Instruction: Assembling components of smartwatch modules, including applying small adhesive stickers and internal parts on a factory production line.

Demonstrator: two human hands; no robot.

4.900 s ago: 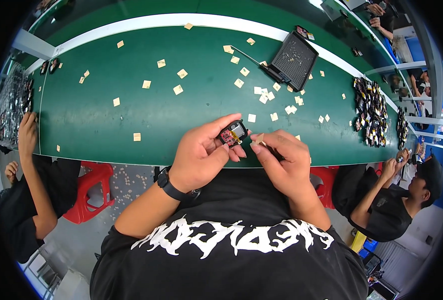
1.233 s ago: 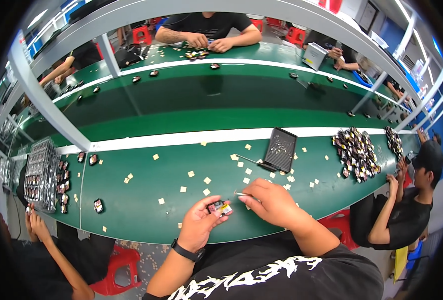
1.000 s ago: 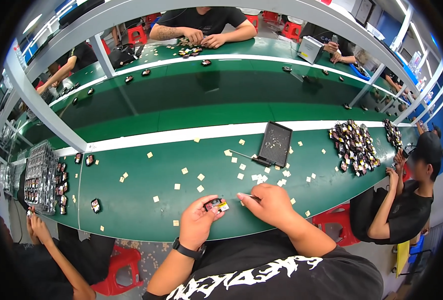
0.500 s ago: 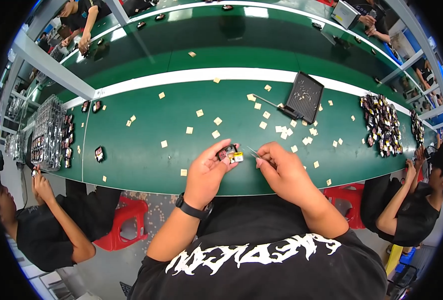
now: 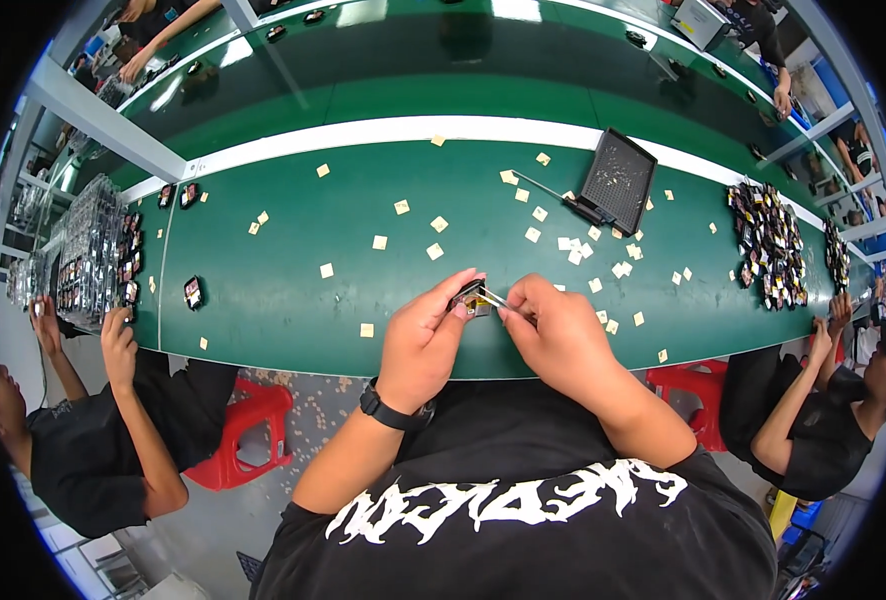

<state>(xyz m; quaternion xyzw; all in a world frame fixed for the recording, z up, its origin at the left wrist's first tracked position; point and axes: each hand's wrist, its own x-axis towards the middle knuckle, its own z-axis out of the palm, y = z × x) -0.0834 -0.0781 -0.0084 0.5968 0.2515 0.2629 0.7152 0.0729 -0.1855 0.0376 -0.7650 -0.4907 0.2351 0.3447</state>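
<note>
My left hand (image 5: 418, 338) is closed around a small black device (image 5: 478, 308) with a pale, partly yellow label, held just above the green table near its front edge. Fingers and thumb cover much of the device, so its inner parts are hard to make out. In my right hand (image 5: 563, 325) a pair of thin metal tweezers (image 5: 494, 298) is pinched between thumb and fingers. Their tips touch or nearly touch the device's upper side; what they grip, if anything, is too small to tell. Small yellowish square pieces (image 5: 440, 224) lie scattered beyond my hands.
A black ridged tray (image 5: 620, 180) holding tiny bits stands at the back right, a thin rod (image 5: 540, 186) beside it. Many similar devices (image 5: 766, 245) are heaped at right. Clear plastic trays (image 5: 88, 245) are stacked at left. Co-workers sit on both sides, near red stools (image 5: 246, 440).
The tweezers have moved left onto the device, which has tilted in my left hand. At left, a co-worker's hands have moved apart, one reaching toward the devices by the trays.
</note>
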